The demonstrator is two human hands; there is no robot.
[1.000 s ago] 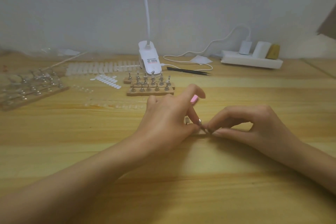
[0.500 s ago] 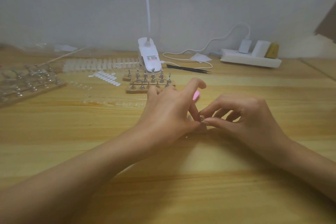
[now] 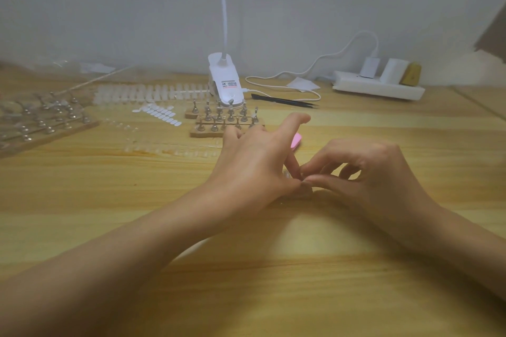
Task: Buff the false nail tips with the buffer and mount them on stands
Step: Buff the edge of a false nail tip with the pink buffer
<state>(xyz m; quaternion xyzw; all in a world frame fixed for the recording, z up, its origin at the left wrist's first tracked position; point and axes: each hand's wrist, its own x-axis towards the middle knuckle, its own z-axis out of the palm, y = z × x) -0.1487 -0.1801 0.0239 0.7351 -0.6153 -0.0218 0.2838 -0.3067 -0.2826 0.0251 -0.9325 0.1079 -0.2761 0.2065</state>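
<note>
My left hand (image 3: 254,164) and my right hand (image 3: 375,172) meet fingertip to fingertip at the middle of the wooden table (image 3: 246,268). Between them sits a small stand on a wooden base (image 3: 306,192), mostly hidden by the fingers. My left thumb and a finger pinch the stand, with the index finger raised. My right thumb and index finger pinch a clear nail tip (image 3: 304,179) at the stand's top, barely visible. The pink buffer (image 3: 296,142) shows just behind my left fingers; whether they hold it is unclear.
Wooden strips with metal stands (image 3: 227,120) lie beyond my hands, near a white clip lamp (image 3: 226,83). Rows of clear tips (image 3: 169,149), white tips (image 3: 153,91), white tabs (image 3: 158,113), another stand rack (image 3: 41,123), black tweezers (image 3: 284,101) and a power strip (image 3: 377,87) surround them.
My right hand has slid left and its fingertips have closed in on the stand's top beside my left fingers. My left hand has stayed in place.
</note>
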